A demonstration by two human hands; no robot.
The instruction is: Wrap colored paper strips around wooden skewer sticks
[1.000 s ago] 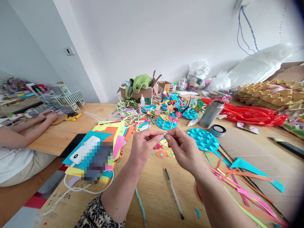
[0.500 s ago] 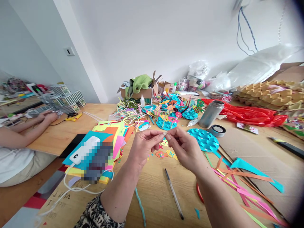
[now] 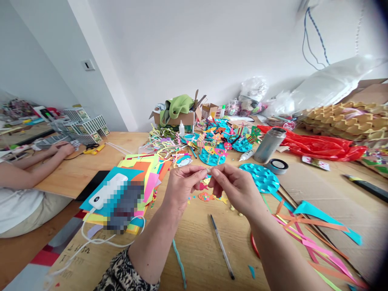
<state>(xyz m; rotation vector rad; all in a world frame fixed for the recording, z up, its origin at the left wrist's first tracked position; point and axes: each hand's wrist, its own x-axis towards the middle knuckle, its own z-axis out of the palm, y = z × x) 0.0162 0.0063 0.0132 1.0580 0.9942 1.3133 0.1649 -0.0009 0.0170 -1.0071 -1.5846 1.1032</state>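
Note:
My left hand (image 3: 185, 184) and my right hand (image 3: 233, 186) meet over the middle of the table, thumbs and forefingers pinched tip to tip. Between them is a tiny pale piece, too small to name. Below the fingertips lie small paper fish, among them an orange one (image 3: 206, 196) with dots. A clear pen (image 3: 222, 246) with a dark cap rests nearer to me. Blue egg-tray card (image 3: 260, 178) lies just beyond my right wrist, and a turquoise strip (image 3: 180, 264) lies beside my left forearm.
Coloured paper (image 3: 151, 169) with a white power bank (image 3: 108, 190) is at left. A steel flask (image 3: 270, 144), its lid (image 3: 277, 166) and paper strips (image 3: 318, 236) are at right. Finished-looking fish crafts (image 3: 218, 141) pile up behind. A co-worker's hands (image 3: 62, 149) are at far left.
Both hands stay pinched together at nearly the same place. My right fingers have shifted and curled slightly, covering more of the yellow paper fish beneath.

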